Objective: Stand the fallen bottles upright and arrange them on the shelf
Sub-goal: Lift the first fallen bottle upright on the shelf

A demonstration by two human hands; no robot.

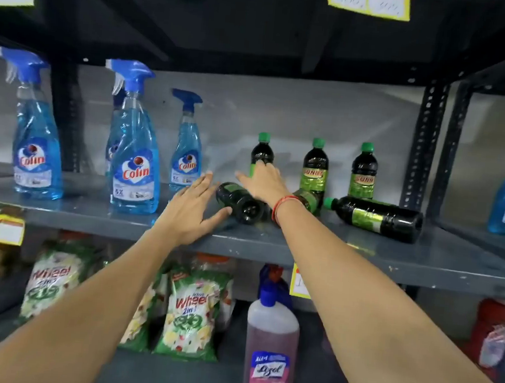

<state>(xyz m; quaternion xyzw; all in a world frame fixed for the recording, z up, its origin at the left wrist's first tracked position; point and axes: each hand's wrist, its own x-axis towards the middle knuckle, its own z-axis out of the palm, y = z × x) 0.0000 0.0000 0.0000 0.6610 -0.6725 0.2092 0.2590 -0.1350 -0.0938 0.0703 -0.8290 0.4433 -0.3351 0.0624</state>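
While both my arms reach over the grey shelf (90,212), my left hand (193,209) is spread flat, fingers loosely apart, its thumb touching the base end of a fallen dark bottle (239,201). My right hand (262,183) hovers open above that same bottle, gripping nothing, fingers extended toward an upright green-capped bottle (262,151) behind it. Two more dark bottles (315,169) (363,173) stand upright. Another fallen bottle (377,217) lies on its side to the right, cap pointing left; a third (307,199) lies partly hidden behind my wrist. All hold dark liquid.
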